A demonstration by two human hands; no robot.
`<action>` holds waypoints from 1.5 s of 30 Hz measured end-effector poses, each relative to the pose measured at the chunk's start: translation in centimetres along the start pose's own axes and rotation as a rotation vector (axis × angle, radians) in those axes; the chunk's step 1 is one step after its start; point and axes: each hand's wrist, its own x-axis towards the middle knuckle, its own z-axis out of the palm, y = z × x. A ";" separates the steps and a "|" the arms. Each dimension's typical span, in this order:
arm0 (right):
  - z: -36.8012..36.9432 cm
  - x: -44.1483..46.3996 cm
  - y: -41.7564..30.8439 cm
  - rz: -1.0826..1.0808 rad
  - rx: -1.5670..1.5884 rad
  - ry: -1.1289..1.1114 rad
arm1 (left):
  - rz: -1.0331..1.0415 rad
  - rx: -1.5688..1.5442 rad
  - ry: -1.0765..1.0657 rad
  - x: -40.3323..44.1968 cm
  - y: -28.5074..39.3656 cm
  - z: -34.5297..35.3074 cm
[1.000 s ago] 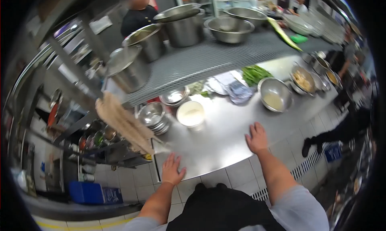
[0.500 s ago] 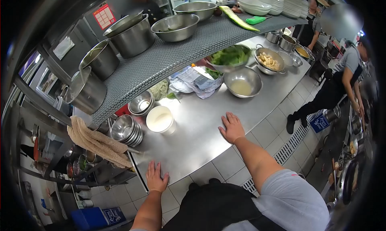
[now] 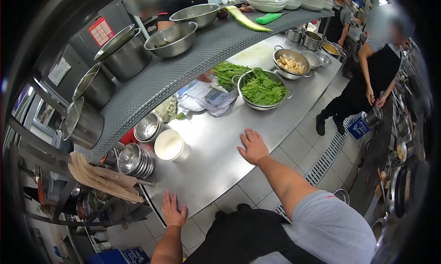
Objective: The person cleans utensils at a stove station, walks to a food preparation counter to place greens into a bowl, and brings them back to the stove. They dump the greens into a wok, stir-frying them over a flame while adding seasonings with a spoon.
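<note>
My left hand point(image 3: 173, 210) lies flat on the near left corner of the steel table point(image 3: 209, 158), fingers stretched out and holding nothing. Farther right, my right hand point(image 3: 253, 147) rests palm down near the table's front edge, its fingers spread. Beyond it stands a metal colander point(image 3: 262, 107) heaped with green leaves point(image 3: 265, 88). A white tub point(image 3: 171, 146) with pale contents is between my hands and the shelf. Left of the tub are stacked steel bowls point(image 3: 136, 160). Neither hand touches any of these.
A mesh shelf point(image 3: 133, 96) with pots, bowls and plates overhangs the table's far side. A colander of pale pieces point(image 3: 292, 64) sits at the back right. A beige towel point(image 3: 104, 177) hangs at left. A co-worker point(image 3: 367, 75) stands at right by the stoves.
The colander of leaves, held in the air before, now sits in the bowl on the table. The co-worker at right has turned. My hands stay flat on the table while the view has shifted.
</note>
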 end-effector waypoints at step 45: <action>3.2 -44.8 -6.4 1.295 0.567 -0.405 | 0.046 -0.677 -0.367 37.0 27.4 8.8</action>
